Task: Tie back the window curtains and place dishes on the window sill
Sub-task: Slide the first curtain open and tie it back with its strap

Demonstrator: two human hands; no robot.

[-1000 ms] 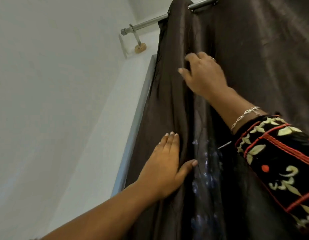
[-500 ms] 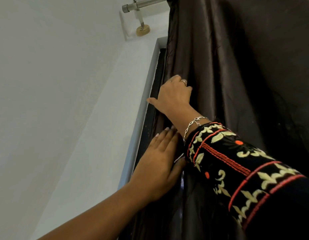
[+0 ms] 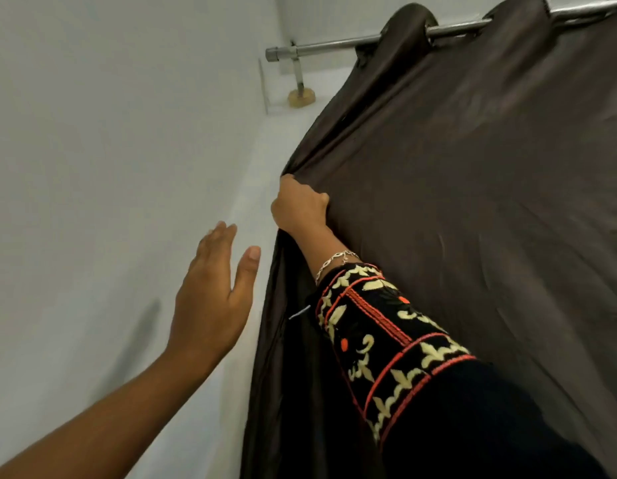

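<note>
The white wall (image 3: 92, 167) fills the left side. Her left hand (image 3: 210, 302) hovers before it, fingers spread, holding nothing, just beside the curtain's edge. Her right hand (image 3: 300, 205) is clenched on that edge. The dark brown curtain (image 3: 473, 202) hangs from the metal rod (image 3: 334, 48) at upper right.

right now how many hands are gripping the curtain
1. The right hand clutches the curtain edge; the left hand is open beside it, apart from the fabric.
</note>
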